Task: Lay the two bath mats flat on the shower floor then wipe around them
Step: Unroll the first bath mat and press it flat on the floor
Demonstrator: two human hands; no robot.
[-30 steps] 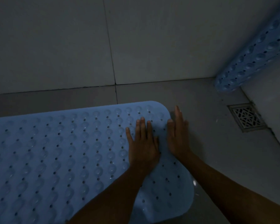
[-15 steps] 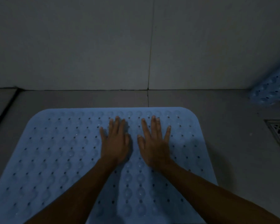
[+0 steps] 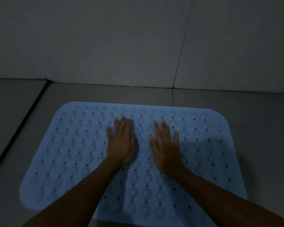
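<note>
A light blue bath mat (image 3: 69,153) with rows of bumps and small holes lies spread on the grey shower floor (image 3: 261,128). My left hand (image 3: 121,141) rests palm down on the mat's far middle, fingers spread. My right hand (image 3: 166,145) presses flat on the mat just to its right, a small gap between the two. Neither hand holds anything. The second mat is out of view.
A grey tiled wall (image 3: 105,38) rises just beyond the mat's far edge. A dark groove (image 3: 21,125) runs along the floor left of the mat, with a strip of floor beyond it.
The view has swung left, so the rolled mat and floor drain at the right have left the frame. My hands have slid from the mat's right end to its middle and spread apart.
</note>
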